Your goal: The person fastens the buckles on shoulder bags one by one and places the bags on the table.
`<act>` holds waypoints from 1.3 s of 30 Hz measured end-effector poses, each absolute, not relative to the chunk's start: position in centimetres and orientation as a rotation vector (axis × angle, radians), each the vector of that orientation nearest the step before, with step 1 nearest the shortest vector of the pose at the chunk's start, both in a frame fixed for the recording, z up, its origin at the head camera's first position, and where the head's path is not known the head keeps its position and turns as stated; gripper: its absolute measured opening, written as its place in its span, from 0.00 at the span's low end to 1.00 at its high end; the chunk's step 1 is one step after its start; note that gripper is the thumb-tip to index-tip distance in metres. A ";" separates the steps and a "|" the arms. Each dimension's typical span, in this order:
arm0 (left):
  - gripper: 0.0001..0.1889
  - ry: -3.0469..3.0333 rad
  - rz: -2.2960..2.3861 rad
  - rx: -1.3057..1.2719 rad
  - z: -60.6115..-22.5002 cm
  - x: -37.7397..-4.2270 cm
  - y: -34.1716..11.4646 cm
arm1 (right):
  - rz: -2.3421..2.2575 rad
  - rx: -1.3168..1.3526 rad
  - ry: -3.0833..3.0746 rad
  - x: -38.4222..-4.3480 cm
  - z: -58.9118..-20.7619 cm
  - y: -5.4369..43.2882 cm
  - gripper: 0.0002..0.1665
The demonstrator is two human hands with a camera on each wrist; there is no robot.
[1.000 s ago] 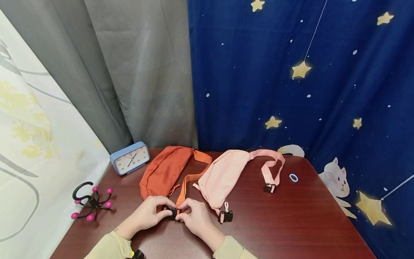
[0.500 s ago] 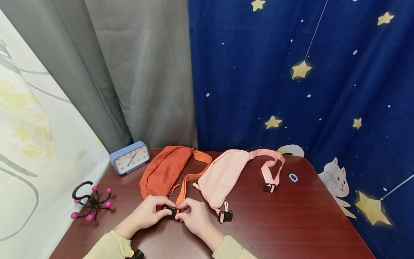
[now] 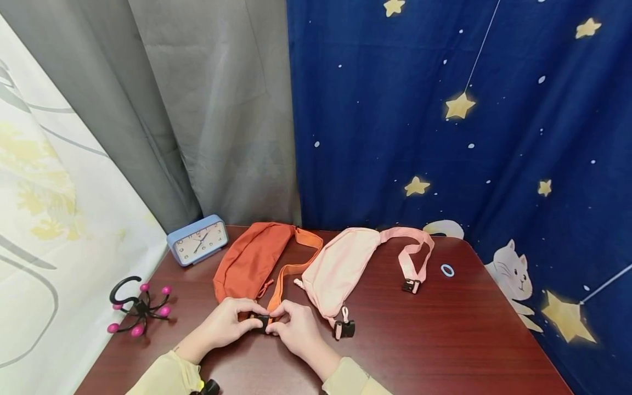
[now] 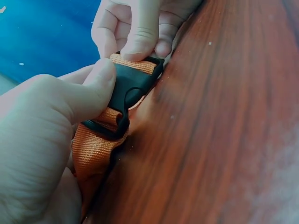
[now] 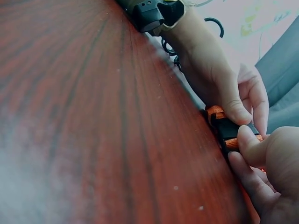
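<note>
A rust-orange waist bag (image 3: pixel 254 260) lies on the table, its lighter orange strap (image 3: pixel 283 280) curving toward the hands. Between both hands is its black side-release buckle (image 4: pixel 133 81), whose two halves sit together in the left wrist view. My left hand (image 3: pixel 224 323) pinches one side of the buckle with thumb and fingers. At the opposite end, my right hand (image 3: pixel 298 329) pinches the buckle where orange webbing (image 5: pixel 233 143) loops through it. Fingers partly cover the buckle in the head view. Just right lies a pink waist bag (image 3: pixel 340 266), its buckle halves (image 3: pixel 344 329) apart.
A blue clock (image 3: pixel 198 241) stands at the back left. In front of it is a black massager (image 3: pixel 141 308) with pink tips. A light blue ring (image 3: pixel 447 270) lies near the right edge. Curtains (image 3: pixel 237 109) hang behind the dark red table (image 3: pixel 434 340).
My right hand's fingertips have shifted very slightly left, closer to the left hand. Both hands keep their pinch on the buckle, and the bags have not moved.
</note>
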State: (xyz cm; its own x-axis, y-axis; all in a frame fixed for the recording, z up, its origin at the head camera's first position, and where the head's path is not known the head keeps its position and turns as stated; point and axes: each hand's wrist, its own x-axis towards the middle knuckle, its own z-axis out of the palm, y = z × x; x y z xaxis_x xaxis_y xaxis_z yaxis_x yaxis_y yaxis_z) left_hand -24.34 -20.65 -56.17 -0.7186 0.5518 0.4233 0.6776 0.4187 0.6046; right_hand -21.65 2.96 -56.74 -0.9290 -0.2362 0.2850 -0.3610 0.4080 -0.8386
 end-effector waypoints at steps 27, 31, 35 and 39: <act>0.13 -2.497 -1.095 -1.130 -55.9 -24.1 -20.5 | 1.541 0.602 -2.583 -21.4 -56.4 3.1 0.15; 0.14 -2.477 -1.085 -1.162 -55.9 -24.1 -20.4 | 1.542 0.600 -2.594 -21.3 -56.2 3.0 0.15; 0.14 -2.460 -1.067 -1.192 -55.7 -24.1 -20.3 | 1.502 0.605 -2.626 -21.2 -55.9 3.0 0.15; 0.12 -2.453 -1.029 -1.216 -55.4 -24.0 -20.2 | 1.420 0.619 -2.675 -20.8 -55.4 3.0 0.15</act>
State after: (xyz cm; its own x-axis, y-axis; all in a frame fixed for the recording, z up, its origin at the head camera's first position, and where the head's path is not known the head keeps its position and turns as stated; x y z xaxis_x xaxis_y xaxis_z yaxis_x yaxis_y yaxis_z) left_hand -24.03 -20.18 -55.40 -0.6353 0.6134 0.4692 0.7646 0.4141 0.4939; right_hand -20.81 3.04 -55.44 -0.9185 -0.3234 0.2273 -0.3695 0.4981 -0.7844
